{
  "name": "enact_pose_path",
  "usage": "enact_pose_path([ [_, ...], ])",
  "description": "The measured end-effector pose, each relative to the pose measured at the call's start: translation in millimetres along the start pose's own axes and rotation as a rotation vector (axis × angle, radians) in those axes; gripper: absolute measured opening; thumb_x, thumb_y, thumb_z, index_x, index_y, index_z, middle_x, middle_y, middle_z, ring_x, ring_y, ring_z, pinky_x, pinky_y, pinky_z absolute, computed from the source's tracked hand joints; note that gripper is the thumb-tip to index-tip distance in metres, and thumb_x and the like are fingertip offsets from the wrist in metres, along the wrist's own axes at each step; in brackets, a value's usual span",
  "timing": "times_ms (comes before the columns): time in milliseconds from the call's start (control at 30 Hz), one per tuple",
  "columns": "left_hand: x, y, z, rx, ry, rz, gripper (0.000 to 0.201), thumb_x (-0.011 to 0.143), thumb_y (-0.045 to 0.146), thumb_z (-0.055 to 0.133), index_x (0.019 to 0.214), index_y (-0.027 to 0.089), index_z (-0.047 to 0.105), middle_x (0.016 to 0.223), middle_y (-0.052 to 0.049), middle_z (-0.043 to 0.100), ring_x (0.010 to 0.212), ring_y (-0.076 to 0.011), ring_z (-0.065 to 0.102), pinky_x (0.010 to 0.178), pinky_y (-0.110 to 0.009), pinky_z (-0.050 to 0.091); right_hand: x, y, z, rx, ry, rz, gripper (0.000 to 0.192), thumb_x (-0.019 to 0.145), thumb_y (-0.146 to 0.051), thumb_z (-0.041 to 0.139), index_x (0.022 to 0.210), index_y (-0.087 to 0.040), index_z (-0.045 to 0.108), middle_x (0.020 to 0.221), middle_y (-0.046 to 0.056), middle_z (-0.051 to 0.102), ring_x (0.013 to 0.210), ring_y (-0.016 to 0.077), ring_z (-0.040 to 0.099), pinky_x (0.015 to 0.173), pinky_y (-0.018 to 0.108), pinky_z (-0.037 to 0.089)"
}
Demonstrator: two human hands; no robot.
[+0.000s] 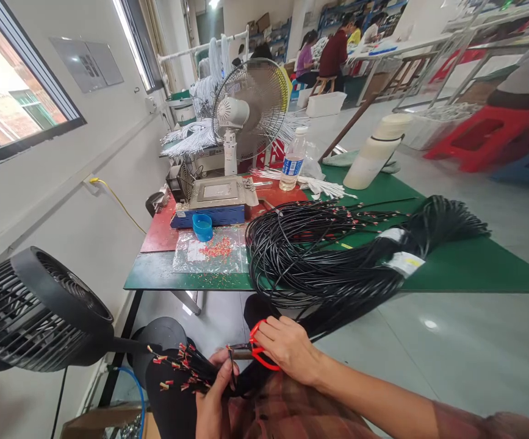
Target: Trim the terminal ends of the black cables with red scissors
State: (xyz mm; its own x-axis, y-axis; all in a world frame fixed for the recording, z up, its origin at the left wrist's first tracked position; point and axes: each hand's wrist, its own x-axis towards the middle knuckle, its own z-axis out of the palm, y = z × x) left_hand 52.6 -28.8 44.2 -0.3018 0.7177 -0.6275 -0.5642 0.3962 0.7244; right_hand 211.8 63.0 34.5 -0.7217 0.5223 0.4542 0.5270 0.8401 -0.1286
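My right hand (289, 350) is wrapped round the red handles of a pair of scissors (269, 364), whose blades point left. At the tips of the blades, my left hand (218, 381) pinches the end of a black cable (232, 369) between thumb and fingers. Whether the blades touch the cable, I cannot tell. Across my lap, beside the left hand, lies a bundle of black cables (186, 372) with red and pale wire ends fanning out to the left. A larger coil of black cables (310, 256) rests on the green table (479, 262) in front of me.
A blue cup (202, 227) and red scraps (217, 248) on a plastic bag sit near the table's front edge. Behind are a hot plate (216, 195), a fan (250, 116) and two bottles. A black fan (39, 308) stands at left. People sit in the background.
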Motion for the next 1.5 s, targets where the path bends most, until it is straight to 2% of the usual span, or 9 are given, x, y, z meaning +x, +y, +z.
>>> enact_pose_path([
  [267,0,0,-0.2,-0.014,-0.018,0.003,0.027,0.060,0.031,0.062,0.084,0.018,0.059,0.058,0.004,0.058,0.056,-0.0050,0.049,0.060,-0.021,0.040,-5,1,7,0.016,-0.003,-0.029,0.015,0.085,-0.017,0.045,0.073,-0.017,0.054,0.065,0.000,0.055,0.061,0.0121,0.041,0.055,0.029,0.018],
  [367,-3,2,2.4,-0.043,-0.011,-0.011,0.027,0.060,0.030,0.063,0.082,0.017,0.059,0.057,0.004,0.057,0.055,-0.0046,0.049,0.059,-0.021,0.040,-6,0,10,0.098,-0.021,0.009,0.021,0.086,-0.021,0.042,0.070,-0.017,0.055,0.064,0.000,0.054,0.059,0.0110,0.041,0.054,0.028,0.019],
  [433,-2,3,2.2,-0.039,-0.004,0.005,0.025,0.060,0.030,0.063,0.081,0.017,0.059,0.057,0.004,0.058,0.053,-0.0040,0.048,0.058,-0.021,0.039,-4,-2,11,0.228,-0.045,0.111,0.028,0.087,-0.026,0.040,0.065,-0.016,0.055,0.061,0.000,0.053,0.056,0.0102,0.040,0.053,0.027,0.020],
  [533,1,1,-0.5,-0.040,0.009,0.014,0.024,0.059,0.028,0.064,0.080,0.018,0.059,0.055,0.004,0.058,0.055,-0.0040,0.049,0.063,-0.020,0.041,1,-8,9,0.563,-0.167,0.374,0.037,0.085,-0.035,0.043,0.057,-0.015,0.055,0.055,-0.001,0.048,0.052,0.0082,0.036,0.049,0.024,0.021],
  [633,5,-2,-2.2,-0.070,0.020,0.016,0.024,0.059,0.027,0.064,0.080,0.019,0.058,0.054,0.005,0.057,0.057,-0.0046,0.051,0.064,-0.021,0.042,6,-17,7,0.941,-0.336,0.655,0.036,0.079,-0.044,0.051,0.064,-0.013,0.061,0.052,-0.003,0.043,0.048,0.0071,0.034,0.046,0.020,0.022],
  [733,4,-1,0.1,-0.110,0.004,0.008,0.022,0.058,0.027,0.064,0.077,0.019,0.056,0.052,0.005,0.055,0.053,-0.0051,0.050,0.060,-0.022,0.042,4,-28,8,1.128,-0.400,0.776,0.036,0.071,-0.047,0.059,0.072,-0.012,0.066,0.051,-0.004,0.043,0.048,0.0072,0.034,0.045,0.019,0.024],
  [933,-4,6,11.1,-0.172,0.028,-0.047,0.020,0.058,0.025,0.064,0.074,0.022,0.053,0.049,0.007,0.056,0.052,-0.0056,0.053,0.056,-0.020,0.043,-3,-38,17,1.237,-0.376,0.753,0.031,0.063,-0.042,0.066,0.072,-0.012,0.067,0.052,-0.004,0.045,0.051,0.0076,0.035,0.046,0.018,0.025],
  [1167,-1,3,10.5,-0.109,0.053,0.002,0.022,0.058,0.028,0.064,0.075,0.021,0.052,0.049,0.008,0.051,0.050,-0.0039,0.048,0.055,-0.021,0.041,-2,-40,21,1.266,-0.378,0.701,0.019,0.064,-0.030,0.065,0.064,-0.011,0.066,0.051,-0.005,0.042,0.050,0.0062,0.033,0.046,0.018,0.024],
  [1500,2,2,10.4,-0.044,0.072,0.039,0.023,0.060,0.031,0.063,0.078,0.021,0.051,0.049,0.008,0.046,0.052,-0.0043,0.045,0.058,-0.023,0.038,3,-45,12,1.198,-0.383,0.683,0.011,0.065,-0.020,0.056,0.060,-0.012,0.063,0.050,-0.006,0.039,0.048,0.0055,0.031,0.046,0.017,0.024],
])
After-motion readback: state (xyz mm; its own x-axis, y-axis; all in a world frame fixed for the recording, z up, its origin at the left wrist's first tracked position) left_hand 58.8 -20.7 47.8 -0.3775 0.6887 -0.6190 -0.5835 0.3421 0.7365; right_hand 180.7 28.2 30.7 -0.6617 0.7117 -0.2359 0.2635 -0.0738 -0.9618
